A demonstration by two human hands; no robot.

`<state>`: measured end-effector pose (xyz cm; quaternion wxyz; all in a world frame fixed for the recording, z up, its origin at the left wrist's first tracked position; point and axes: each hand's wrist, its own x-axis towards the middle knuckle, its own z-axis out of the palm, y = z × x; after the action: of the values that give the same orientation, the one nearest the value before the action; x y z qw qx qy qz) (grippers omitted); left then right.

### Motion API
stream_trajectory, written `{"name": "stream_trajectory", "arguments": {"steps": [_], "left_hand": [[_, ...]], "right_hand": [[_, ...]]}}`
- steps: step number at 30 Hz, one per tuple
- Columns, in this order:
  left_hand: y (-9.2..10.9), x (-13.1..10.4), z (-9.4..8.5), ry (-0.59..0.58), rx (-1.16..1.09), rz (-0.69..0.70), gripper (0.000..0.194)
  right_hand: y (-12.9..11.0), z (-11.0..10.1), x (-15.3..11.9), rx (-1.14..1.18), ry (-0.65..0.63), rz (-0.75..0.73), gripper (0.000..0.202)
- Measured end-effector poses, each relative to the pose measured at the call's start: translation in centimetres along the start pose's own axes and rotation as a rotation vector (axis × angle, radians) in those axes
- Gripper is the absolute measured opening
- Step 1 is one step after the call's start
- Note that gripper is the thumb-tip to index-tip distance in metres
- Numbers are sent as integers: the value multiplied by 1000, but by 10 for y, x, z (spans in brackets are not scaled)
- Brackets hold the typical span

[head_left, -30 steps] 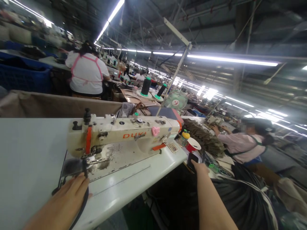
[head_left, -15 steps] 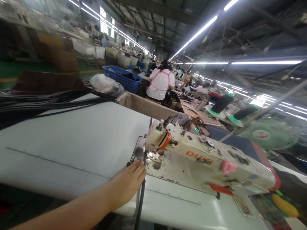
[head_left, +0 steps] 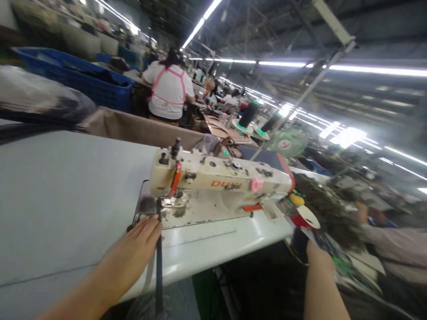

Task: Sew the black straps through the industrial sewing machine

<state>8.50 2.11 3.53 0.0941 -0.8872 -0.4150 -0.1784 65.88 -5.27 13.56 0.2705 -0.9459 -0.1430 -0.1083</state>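
My left hand (head_left: 145, 238) lies flat beside the needle area of a cream sewing machine (head_left: 220, 178), its fingertips at a dark strip (head_left: 159, 271). The strip runs from under the machine's head down over the table's front edge. At the right, past the table's end, my right hand (head_left: 318, 255) reaches down next to a dark blue thing (head_left: 299, 244); its fingers are blurred and partly hidden, so its hold cannot be made out.
Behind the machine runs a brown cloth-lined trough (head_left: 140, 129). A blue basket (head_left: 100, 91) and a seated person (head_left: 169, 93) are beyond it. Thread cones (head_left: 248, 115) and a green fan (head_left: 287, 142) stand behind. Another person's sleeve (head_left: 393, 244) is at the right.
The view has swung right, so the machine sits further left. My right hand has come into view at the right. My left hand remains by the strip near the needle area.
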Motion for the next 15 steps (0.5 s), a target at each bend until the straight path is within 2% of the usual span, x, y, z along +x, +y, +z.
{"name": "stream_trajectory", "arguments": {"steps": [3,8,12,15], "left_hand": [[-8,-3,10,47,50,53,54],[-13,-4,14,111,99,111,54],[-14,-3,13,165,88,129,49],[-15,-5,15,147,79,120,48]], "right_hand": [[33,-7,-17,32,11,163,38],[68,-21,-95,199,3,142,38],[77,-22,-161,350,-2,60,43],[69,-15,-199,457,-11,-15,47]]}}
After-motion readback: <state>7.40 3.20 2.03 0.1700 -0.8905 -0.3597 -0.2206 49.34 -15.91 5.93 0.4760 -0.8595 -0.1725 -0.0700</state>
